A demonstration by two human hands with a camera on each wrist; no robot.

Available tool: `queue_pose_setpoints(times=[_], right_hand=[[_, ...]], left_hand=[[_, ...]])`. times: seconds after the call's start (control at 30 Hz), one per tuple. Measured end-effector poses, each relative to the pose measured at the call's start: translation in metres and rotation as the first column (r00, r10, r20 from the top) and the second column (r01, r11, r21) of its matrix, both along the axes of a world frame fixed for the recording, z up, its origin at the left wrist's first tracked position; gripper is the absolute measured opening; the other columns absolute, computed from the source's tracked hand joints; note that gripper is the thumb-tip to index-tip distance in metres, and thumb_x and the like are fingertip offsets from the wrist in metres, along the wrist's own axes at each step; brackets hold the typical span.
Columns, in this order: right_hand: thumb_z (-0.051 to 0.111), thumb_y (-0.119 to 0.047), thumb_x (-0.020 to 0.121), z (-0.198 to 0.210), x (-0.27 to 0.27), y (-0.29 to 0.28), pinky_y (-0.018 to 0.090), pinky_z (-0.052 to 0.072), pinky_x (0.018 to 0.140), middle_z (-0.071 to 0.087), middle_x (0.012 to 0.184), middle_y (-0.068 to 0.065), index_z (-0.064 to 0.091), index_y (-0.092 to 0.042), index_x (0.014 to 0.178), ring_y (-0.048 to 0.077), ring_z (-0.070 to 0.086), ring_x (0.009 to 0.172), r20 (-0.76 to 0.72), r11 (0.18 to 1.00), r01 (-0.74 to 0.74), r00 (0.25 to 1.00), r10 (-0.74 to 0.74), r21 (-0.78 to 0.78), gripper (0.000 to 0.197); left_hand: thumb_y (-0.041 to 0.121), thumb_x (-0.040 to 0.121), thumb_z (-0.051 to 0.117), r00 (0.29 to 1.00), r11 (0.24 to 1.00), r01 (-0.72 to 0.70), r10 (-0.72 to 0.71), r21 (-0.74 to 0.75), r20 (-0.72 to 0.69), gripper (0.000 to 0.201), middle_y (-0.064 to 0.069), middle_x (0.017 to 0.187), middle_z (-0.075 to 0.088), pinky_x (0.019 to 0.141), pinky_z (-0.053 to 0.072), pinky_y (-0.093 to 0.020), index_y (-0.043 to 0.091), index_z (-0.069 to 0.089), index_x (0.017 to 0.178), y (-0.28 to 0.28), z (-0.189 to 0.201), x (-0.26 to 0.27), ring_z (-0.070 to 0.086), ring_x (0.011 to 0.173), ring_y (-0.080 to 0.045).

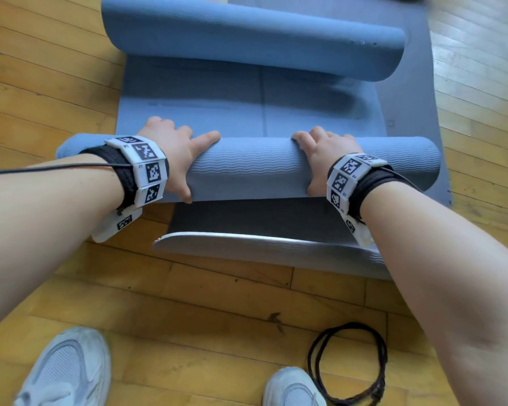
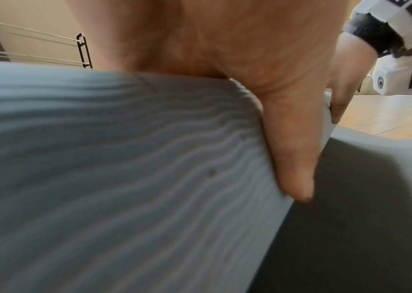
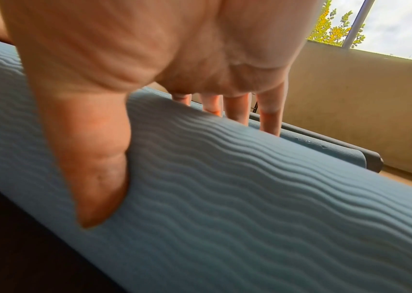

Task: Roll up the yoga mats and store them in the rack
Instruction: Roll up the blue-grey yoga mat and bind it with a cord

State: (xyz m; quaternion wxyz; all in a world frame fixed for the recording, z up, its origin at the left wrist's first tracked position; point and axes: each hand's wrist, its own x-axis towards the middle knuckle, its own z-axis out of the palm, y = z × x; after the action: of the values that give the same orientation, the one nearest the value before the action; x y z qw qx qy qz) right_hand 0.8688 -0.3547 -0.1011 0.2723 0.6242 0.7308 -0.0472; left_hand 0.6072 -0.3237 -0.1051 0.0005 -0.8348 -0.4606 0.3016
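- While the left hand [image 1: 173, 159] and right hand [image 1: 324, 159] curl over it, the blue mat roll [image 1: 247, 168] lies mid-frame on the floor [image 1: 217, 303].
- Soft, light foam with grippy ribs, it seems; best gripped with the fingers [image 3: 270, 121] spread wide, near both ends.

- Daylight entered through the window [image 3: 398, 25] at upper right.
- Wrist views were blurred up close.
- Head view bowed at its edges.
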Motion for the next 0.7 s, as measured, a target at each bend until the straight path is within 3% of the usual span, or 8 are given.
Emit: queue_pose_setpoints(times=[0.13,0.23,0.3,0.37,0.47,0.53,0.6,0.7], right_hand=[[0.076,-0.034,0.061,0.007,-0.007,-0.023,0.032,0.038,0.066,0.042,0.111,0.001,0.027,-0.027,0.135,0.028,0.057,0.084,0.014,0.997,0.007,1.000,-0.006,-0.071,0.089],[0.082,-0.042,0.055,0.011,-0.010,-0.032,0.036,0.050,0.064,0.042,0.112,0.001,0.027,-0.029,0.134,0.031,0.058,0.078,0.021,0.989,0.024,1.000,-0.021,-0.145,0.097],[0.084,-0.045,0.054,0.012,-0.011,-0.034,0.040,0.054,0.070,0.043,0.118,0.001,0.024,-0.031,0.138,0.032,0.059,0.084,0.030,0.983,0.035,0.999,-0.030,-0.178,0.103],[0.083,-0.046,0.059,0.009,-0.009,-0.034,0.041,0.053,0.079,0.040,0.133,0.000,0.014,-0.033,0.146,0.032,0.058,0.103,0.018,0.980,0.044,0.999,-0.042,-0.193,0.112],[0.082,-0.047,0.066,0.006,-0.004,-0.031,0.042,0.044,0.098,0.019,0.158,-0.002,-0.009,-0.031,0.151,0.025,0.034,0.138,-0.018,0.976,0.046,0.999,-0.051,-0.214,0.125],[0.082,-0.046,0.067,0.005,-0.004,-0.025,0.044,0.037,0.107,0.009,0.161,-0.001,-0.015,-0.029,0.150,0.025,0.023,0.144,-0.022,0.972,0.057,0.998,-0.063,-0.227,0.129],[0.084,-0.043,0.066,0.004,-0.005,-0.019,0.047,0.032,0.111,0.006,0.161,0.001,-0.018,-0.028,0.150,0.026,0.018,0.146,-0.037,0.965,0.079,0.995,-0.092,-0.250,0.133],[0.086,-0.034,0.065,0.006,-0.005,-0.012,0.051,0.023,0.115,-0.003,0.161,0.002,-0.021,-0.029,0.149,0.027,0.006,0.148,-0.102,0.950,0.152,0.977,-0.186,-0.271,0.136]], left_hand=[[0.079,0.054,0.066,0.999,0.996,0.025,-0.027,-0.080,-0.018,0.122,-0.001,0.130,0.050,0.082,0.037,-0.032,0.039,-0.005,0.145,-0.017,0.001,-0.009,0.052,0.107,-0.024],[0.077,0.056,0.066,0.999,0.993,0.033,-0.036,-0.115,-0.023,0.122,0.000,0.129,0.050,0.078,0.036,-0.030,0.039,-0.006,0.147,-0.025,-0.001,-0.013,0.052,0.107,-0.023],[0.076,0.056,0.067,1.000,0.992,0.013,-0.013,-0.125,-0.004,0.124,0.000,0.130,0.048,0.082,0.039,-0.031,0.038,-0.007,0.147,-0.027,-0.002,-0.014,0.052,0.109,-0.022],[0.076,0.052,0.070,0.999,0.991,-0.025,0.029,-0.133,0.026,0.127,0.000,0.137,0.041,0.089,0.039,-0.032,0.039,-0.006,0.147,-0.028,-0.004,-0.018,0.049,0.116,-0.022],[0.068,0.053,0.077,0.992,0.993,-0.038,0.051,-0.116,0.114,0.126,-0.002,0.150,0.018,0.104,0.033,-0.037,0.041,-0.002,0.148,-0.033,-0.003,-0.020,0.034,0.133,-0.023],[0.062,0.063,0.075,0.992,0.996,0.034,-0.024,-0.078,0.124,0.118,-0.003,0.153,0.009,0.109,0.026,-0.037,0.042,-0.005,0.149,-0.036,-0.003,-0.016,0.023,0.139,-0.024],[0.056,0.071,0.072,0.988,0.994,0.086,-0.077,-0.065,0.131,0.111,-0.002,0.153,0.011,0.108,0.025,-0.036,0.042,-0.006,0.149,-0.037,-0.004,-0.011,0.021,0.139,-0.022],[0.046,0.072,0.077,0.982,0.993,0.023,0.000,-0.117,0.188,0.112,0.001,0.154,0.015,0.106,0.031,-0.036,0.043,-0.004,0.149,-0.031,-0.004,-0.009,0.022,0.139,-0.021]])
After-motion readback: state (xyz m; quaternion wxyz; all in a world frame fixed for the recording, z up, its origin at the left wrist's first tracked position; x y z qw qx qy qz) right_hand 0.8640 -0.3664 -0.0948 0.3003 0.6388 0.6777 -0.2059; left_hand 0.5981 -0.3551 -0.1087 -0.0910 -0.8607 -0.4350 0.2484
